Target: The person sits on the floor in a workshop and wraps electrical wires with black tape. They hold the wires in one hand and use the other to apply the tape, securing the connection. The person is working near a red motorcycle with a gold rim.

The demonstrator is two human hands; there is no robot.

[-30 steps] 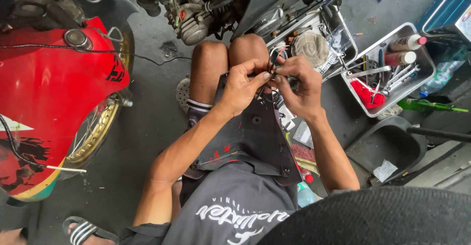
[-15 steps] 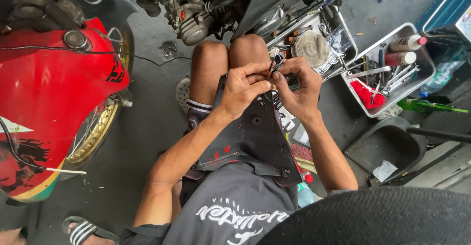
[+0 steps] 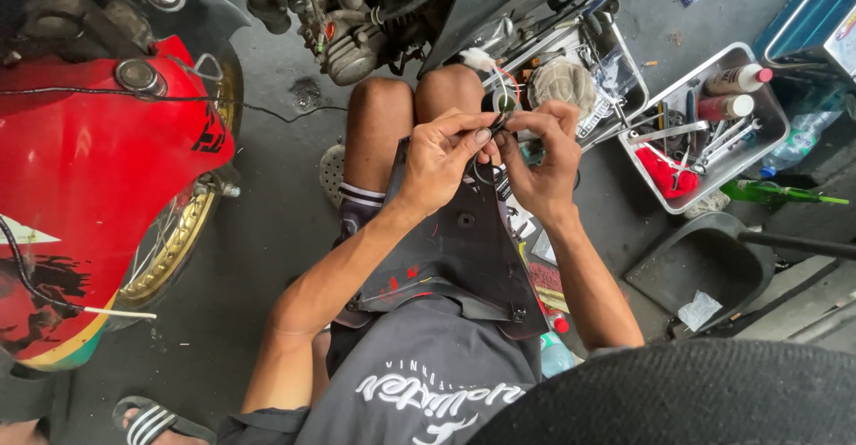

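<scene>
While hands (image 3: pixel 495 155) meet — fingertips pinch small part (image 3: pixel 496 127).

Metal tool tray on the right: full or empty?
Full. The grey metal tool tray holds two white-and-red bottles, lying on their sides, several steel wrenches and a red rag.

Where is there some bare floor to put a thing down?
Bare floor lies between the red fender and the person's knees. By the right hand it is crowded: a metal tray of tools, bottles and a dustpan.
</scene>
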